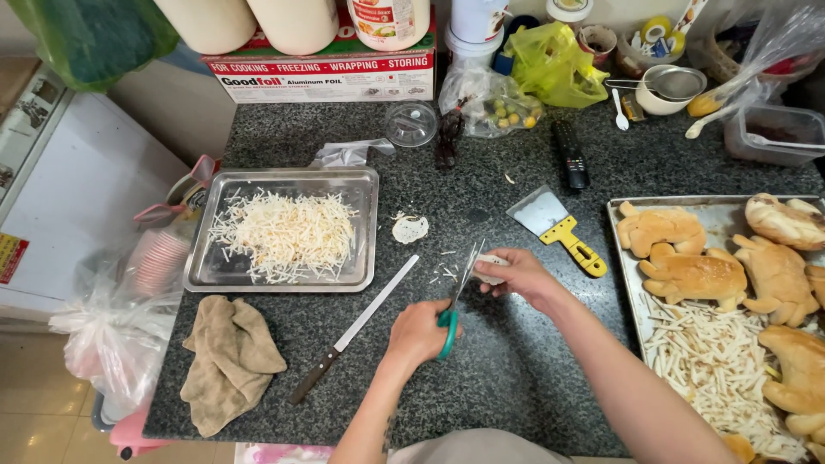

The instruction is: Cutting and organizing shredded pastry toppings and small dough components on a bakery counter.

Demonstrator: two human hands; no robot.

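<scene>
Head view looks straight down on a dark speckled counter point(516, 361). Far left a brown cloth point(225, 359) lies crumpled at the counter's edge, and just above it a steel tray point(365, 232) holds a heap of pale shreds point(288, 234). Beside the tray a long knife point(354, 329) with a dark handle lies slantwise, touched by nobody. Next comes the left hand point(418, 333), clenched around the green handles of a pair of scissors point(457, 296), blades pointing up and away from the person. Those blades meet a small pale piece point(491, 268) pinched in the right hand point(520, 277), near the middle of the counter. Above that hand rests a yellow-handled scraper point(554, 225). Far right, a baking tray point(620, 258) carries golden bread rolls point(694, 275) and more pale strips.
</scene>
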